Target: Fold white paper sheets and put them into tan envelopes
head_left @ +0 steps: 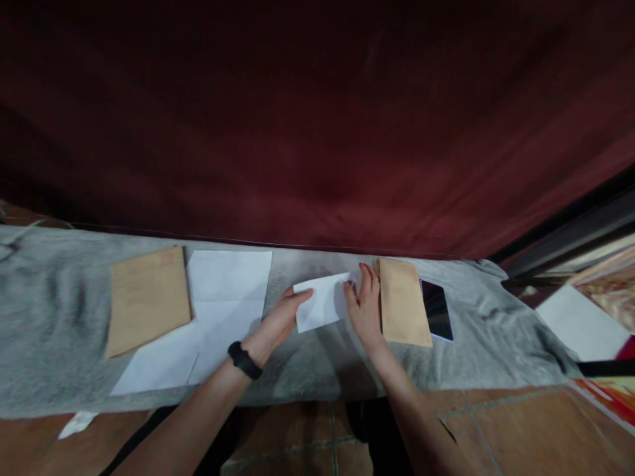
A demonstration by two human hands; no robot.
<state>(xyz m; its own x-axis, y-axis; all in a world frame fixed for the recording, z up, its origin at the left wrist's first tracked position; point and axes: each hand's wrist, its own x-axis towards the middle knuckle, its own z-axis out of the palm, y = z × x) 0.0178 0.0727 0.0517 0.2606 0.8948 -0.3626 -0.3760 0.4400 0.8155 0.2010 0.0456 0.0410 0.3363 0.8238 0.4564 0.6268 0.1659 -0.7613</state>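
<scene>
A small folded sheet of white paper [323, 305] is held up in front of me, above the grey cloth. My left hand [282, 316] grips its left end, thumb on top and fingers hidden beneath. At the paper's other end is my right hand [366, 309], its thumb by the paper's edge and its fingers stretched forward, apart from the thumb. Those fingers lie just left of a stack of brown envelopes [405, 304]. Whether the right thumb touches the paper, I cannot tell.
On the left, a larger brown envelope stack [149, 301] partly covers unfolded, creased white sheets [225, 311]. A phone [437, 311] lies right of the smaller stack. Grey cloth [496, 337] covers the surface, with a dark red hanging [317, 165] behind it and floor tiles [288, 439] in front.
</scene>
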